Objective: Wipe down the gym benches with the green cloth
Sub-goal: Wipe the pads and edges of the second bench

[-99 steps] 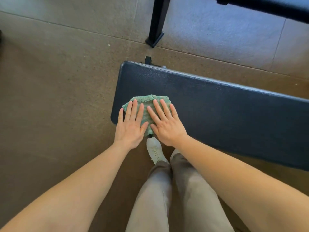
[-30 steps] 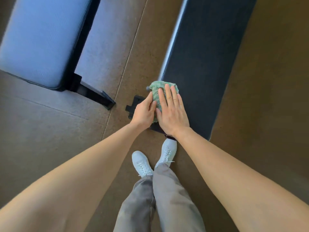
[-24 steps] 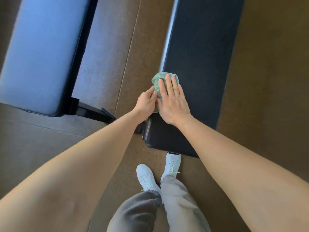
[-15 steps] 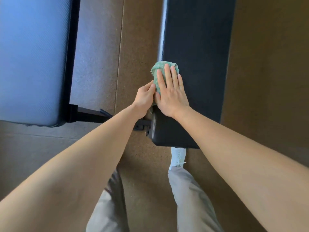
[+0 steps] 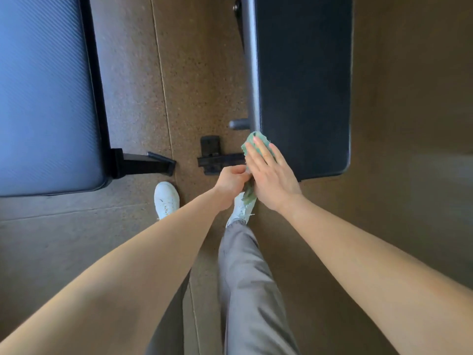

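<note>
A black padded gym bench (image 5: 304,85) runs away from me at centre right. The green cloth (image 5: 257,142) hangs over the bench's near left corner and down its side. My right hand (image 5: 271,175) lies flat on the cloth with the fingers spread, pressing it against the corner. My left hand (image 5: 230,181) is curled around the cloth's lower end beside the right hand. A second bench with a blue-lit pad (image 5: 43,98) stands at the left.
The black bench's floor foot (image 5: 215,157) and a round metal peg (image 5: 239,124) stick out to the left of the pad. The second bench's black leg (image 5: 146,162) reaches toward my white shoes (image 5: 166,198). Brown rubber floor lies all around.
Both hands have slid the cloth back along the bench's left edge to the near corner. My left foot has stepped out to the left.
</note>
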